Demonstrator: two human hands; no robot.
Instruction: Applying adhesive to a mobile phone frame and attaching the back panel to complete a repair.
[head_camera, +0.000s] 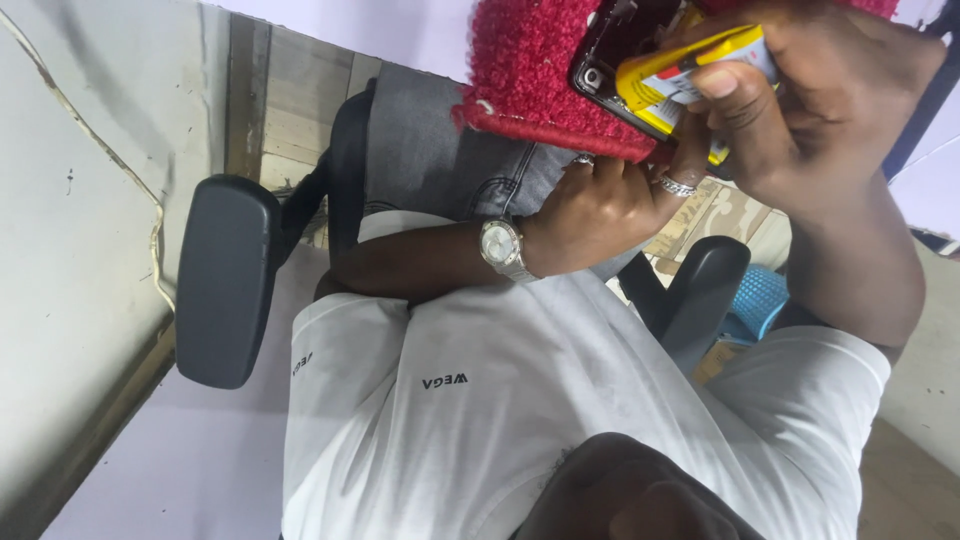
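I see no tabletop here: the work sits on the lap of a person in an office chair, beside a pale scuffed wall, with bare wooden boards showing past the seat. A red fuzzy mat lies over the knees in grey jeans. On it rests a dark phone, lens end toward the left. The right hand is clenched around a yellow pack, holding it right over the phone and covering part of it. The left hand, with a ring and a silver wristwatch, is curled at the mat's near edge just beneath the phone; I cannot tell what its fingers grip. Black armrests flank the white shirt, and a blue basket sits low on the right.
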